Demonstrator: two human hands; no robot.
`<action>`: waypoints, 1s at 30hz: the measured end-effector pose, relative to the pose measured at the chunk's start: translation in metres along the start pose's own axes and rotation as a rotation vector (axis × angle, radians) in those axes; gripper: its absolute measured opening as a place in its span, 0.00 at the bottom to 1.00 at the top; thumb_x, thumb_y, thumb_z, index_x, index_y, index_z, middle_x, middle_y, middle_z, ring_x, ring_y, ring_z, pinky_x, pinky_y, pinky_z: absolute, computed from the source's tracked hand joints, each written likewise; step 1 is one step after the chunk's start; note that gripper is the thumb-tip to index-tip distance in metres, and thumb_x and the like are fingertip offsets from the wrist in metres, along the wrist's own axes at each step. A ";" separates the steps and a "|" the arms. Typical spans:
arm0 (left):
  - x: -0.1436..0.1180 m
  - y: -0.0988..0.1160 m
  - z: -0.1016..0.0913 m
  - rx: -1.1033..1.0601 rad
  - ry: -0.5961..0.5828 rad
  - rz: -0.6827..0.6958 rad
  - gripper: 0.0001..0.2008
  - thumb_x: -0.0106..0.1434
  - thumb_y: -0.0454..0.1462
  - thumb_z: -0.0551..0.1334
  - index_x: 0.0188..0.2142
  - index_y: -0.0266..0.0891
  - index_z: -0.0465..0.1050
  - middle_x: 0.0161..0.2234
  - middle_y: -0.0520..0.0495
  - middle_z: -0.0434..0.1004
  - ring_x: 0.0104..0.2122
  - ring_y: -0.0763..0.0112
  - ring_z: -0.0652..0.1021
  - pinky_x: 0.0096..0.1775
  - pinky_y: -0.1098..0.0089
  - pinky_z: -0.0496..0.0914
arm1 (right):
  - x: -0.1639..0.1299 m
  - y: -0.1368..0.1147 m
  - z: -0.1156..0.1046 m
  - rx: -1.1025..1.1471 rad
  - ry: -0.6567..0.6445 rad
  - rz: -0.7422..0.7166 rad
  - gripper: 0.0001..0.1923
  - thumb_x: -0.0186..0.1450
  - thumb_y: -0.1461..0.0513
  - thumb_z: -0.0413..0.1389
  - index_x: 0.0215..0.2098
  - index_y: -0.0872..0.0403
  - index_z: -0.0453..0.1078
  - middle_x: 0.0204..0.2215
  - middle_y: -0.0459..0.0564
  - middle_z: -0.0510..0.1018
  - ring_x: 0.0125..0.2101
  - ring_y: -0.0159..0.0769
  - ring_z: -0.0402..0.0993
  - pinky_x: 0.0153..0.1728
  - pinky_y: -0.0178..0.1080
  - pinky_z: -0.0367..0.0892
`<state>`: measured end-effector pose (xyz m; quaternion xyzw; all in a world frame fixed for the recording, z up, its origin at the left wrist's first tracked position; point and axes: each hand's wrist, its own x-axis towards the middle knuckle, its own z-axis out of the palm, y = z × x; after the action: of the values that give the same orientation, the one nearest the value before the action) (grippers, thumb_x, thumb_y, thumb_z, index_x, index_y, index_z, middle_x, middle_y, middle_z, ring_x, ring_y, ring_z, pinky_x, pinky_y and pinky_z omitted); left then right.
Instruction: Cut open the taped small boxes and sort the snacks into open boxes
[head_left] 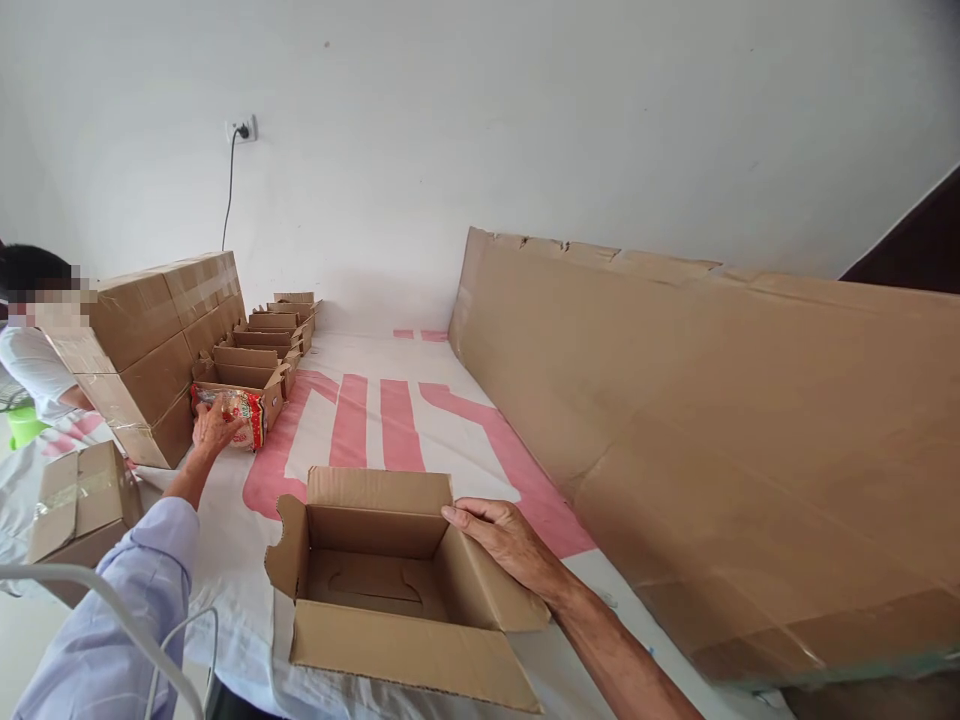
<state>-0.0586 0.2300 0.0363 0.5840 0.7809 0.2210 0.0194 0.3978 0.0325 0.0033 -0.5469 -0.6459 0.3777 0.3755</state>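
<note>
My left hand (216, 428) reaches out to the left and grips a shiny red-and-gold printed packet (253, 420). The packet is at the near end of a row of open cardboard boxes (247, 375); its contents cannot be made out. Close in front of me stands another open cardboard box (375, 575), its flaps folded outward and its inside showing bare. My right hand (506, 535) holds that box at its far right corner, thumb on the edge and the other fingers along the right flap.
Taped cartons (161, 350) are stacked at the left, and a single taped carton (79, 495) lies nearer. Beyond them is a person (37, 350). A large cardboard sheet (675, 430) stands along the right of the cloth-covered table (352, 350). A white cable (112, 590) crosses the lower left.
</note>
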 end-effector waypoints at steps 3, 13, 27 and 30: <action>0.010 -0.001 -0.006 0.049 -0.032 0.020 0.42 0.62 0.52 0.71 0.72 0.46 0.63 0.67 0.29 0.64 0.61 0.35 0.74 0.58 0.48 0.70 | 0.001 0.001 0.002 0.007 0.000 0.001 0.32 0.63 0.34 0.54 0.22 0.48 0.49 0.22 0.41 0.50 0.26 0.33 0.48 0.28 0.39 0.51; -0.034 -0.018 0.001 0.076 -0.022 0.116 0.34 0.67 0.44 0.64 0.71 0.45 0.64 0.63 0.33 0.69 0.59 0.45 0.77 0.57 0.53 0.73 | 0.010 0.004 0.014 0.071 0.023 -0.006 0.31 0.62 0.36 0.56 0.22 0.48 0.52 0.22 0.41 0.52 0.26 0.32 0.50 0.26 0.37 0.53; -0.036 -0.032 -0.017 -0.193 0.108 0.099 0.30 0.58 0.36 0.66 0.61 0.44 0.76 0.61 0.37 0.75 0.55 0.49 0.80 0.57 0.53 0.75 | 0.052 -0.018 0.054 0.136 0.015 -0.062 0.29 0.61 0.38 0.58 0.20 0.49 0.55 0.19 0.40 0.55 0.24 0.31 0.52 0.25 0.36 0.52; -0.028 -0.036 -0.032 -0.341 0.149 0.118 0.25 0.55 0.36 0.66 0.53 0.39 0.81 0.54 0.38 0.81 0.52 0.51 0.82 0.57 0.54 0.75 | 0.068 -0.028 0.071 0.140 0.026 -0.092 0.28 0.61 0.40 0.57 0.19 0.49 0.54 0.19 0.40 0.54 0.24 0.31 0.52 0.25 0.36 0.51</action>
<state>-0.0911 0.1855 0.0456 0.5990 0.6956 0.3938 0.0471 0.3142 0.0909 0.0024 -0.4941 -0.6373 0.3971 0.4383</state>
